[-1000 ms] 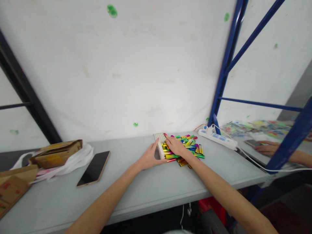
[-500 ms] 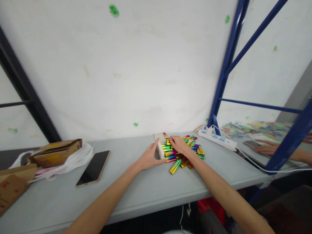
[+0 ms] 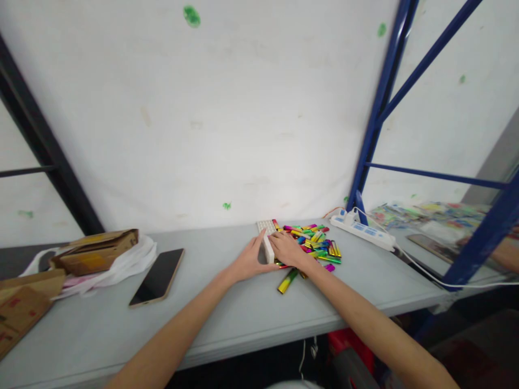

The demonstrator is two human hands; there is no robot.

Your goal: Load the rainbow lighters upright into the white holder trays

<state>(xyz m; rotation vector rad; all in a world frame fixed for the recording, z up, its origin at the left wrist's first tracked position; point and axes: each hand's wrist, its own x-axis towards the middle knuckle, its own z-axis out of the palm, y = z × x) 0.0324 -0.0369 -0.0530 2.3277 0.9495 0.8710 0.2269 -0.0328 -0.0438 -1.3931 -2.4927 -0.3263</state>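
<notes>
A white block point(image 3: 267, 252) with rows of small hollows in its top lies lengthwise away from me on the grey table. My left hand point(image 3: 248, 260) is curved around its left side and near end, thumb in front and fingers along the side, gripping it. My right hand point(image 3: 287, 249) lies against the block's right side, fingers closed and pointing left. Whatever is under its fingers is hidden. Shiny multicoloured metallic tubes point(image 3: 318, 240) are heaped to the right of my right hand. One yellow-green tube point(image 3: 287, 281) lies nearer to me, below my right wrist.
A phone point(image 3: 158, 277) lies on the left of the table point(image 3: 211, 302). Beyond it are a cardboard box point(image 3: 97, 254) and a white plastic bag point(image 3: 133, 256). On the right are a power strip point(image 3: 363, 231), a blue rack post point(image 3: 371, 129) and another person's blurred arm point(image 3: 503, 253).
My right hand has moved left and slightly nearer, from over the tubes to the block's side, covering tubes there. Some loose tubes have shifted. My left hand stays at the block.
</notes>
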